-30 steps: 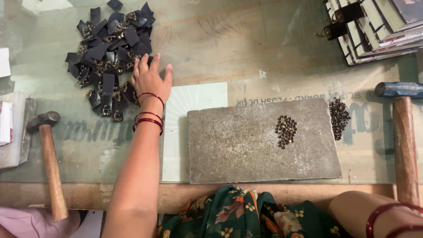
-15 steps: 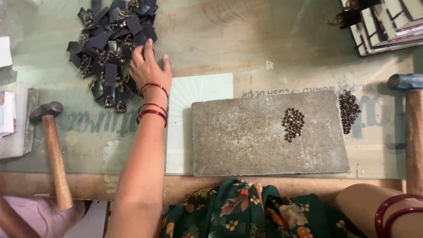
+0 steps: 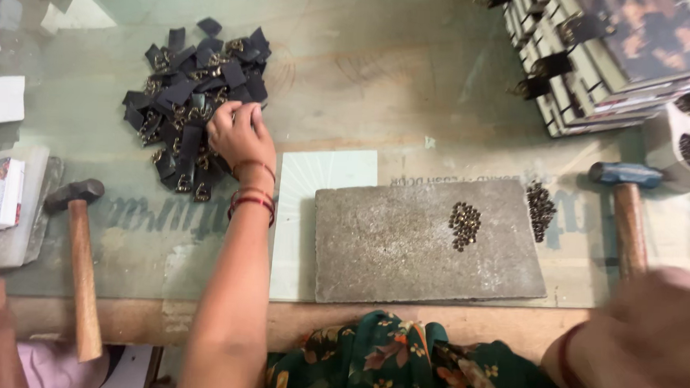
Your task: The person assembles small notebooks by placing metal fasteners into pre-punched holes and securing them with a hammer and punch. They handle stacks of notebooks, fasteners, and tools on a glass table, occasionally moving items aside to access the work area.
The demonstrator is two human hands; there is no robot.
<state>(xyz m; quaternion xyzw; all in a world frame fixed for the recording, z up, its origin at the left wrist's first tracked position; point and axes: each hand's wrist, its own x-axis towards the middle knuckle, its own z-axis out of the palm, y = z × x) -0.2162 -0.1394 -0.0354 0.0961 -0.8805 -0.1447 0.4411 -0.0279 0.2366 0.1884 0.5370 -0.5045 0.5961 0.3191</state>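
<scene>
While my left hand curls its fingers onto the heap of dark strap tabs, lying every which way, glass-topped table underneath; my right hand is blurred, grip unclear.

A glass-topped wooden table carried a heap of dark straps with buckles, a grey stone slab, two wooden-handled hammers, loose rivets and a stack of notebooks.

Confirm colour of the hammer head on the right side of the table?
Blue. The right hammer's head is blue on a plain wooden handle, clearest in the head view.
</scene>
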